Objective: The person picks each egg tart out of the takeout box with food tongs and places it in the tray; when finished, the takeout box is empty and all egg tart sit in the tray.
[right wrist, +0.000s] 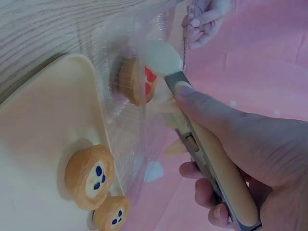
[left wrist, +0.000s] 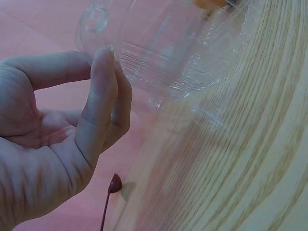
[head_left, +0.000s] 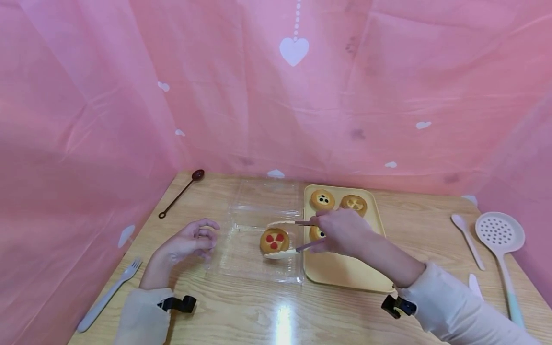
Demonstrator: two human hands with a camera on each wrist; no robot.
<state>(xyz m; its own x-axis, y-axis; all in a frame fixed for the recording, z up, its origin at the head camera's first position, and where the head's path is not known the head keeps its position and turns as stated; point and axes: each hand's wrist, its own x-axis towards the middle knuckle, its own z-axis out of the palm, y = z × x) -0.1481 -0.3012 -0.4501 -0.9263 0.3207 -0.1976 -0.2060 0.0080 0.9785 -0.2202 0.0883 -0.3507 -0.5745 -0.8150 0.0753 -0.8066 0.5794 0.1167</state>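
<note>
My right hand [head_left: 345,232] grips a pair of tongs [right wrist: 216,173] by the handles. Their pale heads lie either side of a tart with red fruit pieces [head_left: 274,240], over the base of a clear plastic box [head_left: 241,273]. In the right wrist view the tart [right wrist: 130,82] shows behind the box wall. My left hand [head_left: 196,239] is beside the box's left edge, fingers loosely bent and holding nothing. In the left wrist view its fingertips overlap the box corner. The yellow tray [head_left: 345,273] carries several more tarts, one partly hidden by my right hand.
The box's lid [head_left: 265,196] lies folded back behind its base. A brown long-handled spoon [head_left: 181,194] and a fork [head_left: 109,294] are at the left. On the right are a white spoon [head_left: 469,242], a slotted skimmer [head_left: 500,232] and a pale utensil tip [head_left: 475,286]. Pink cloth walls surround the table.
</note>
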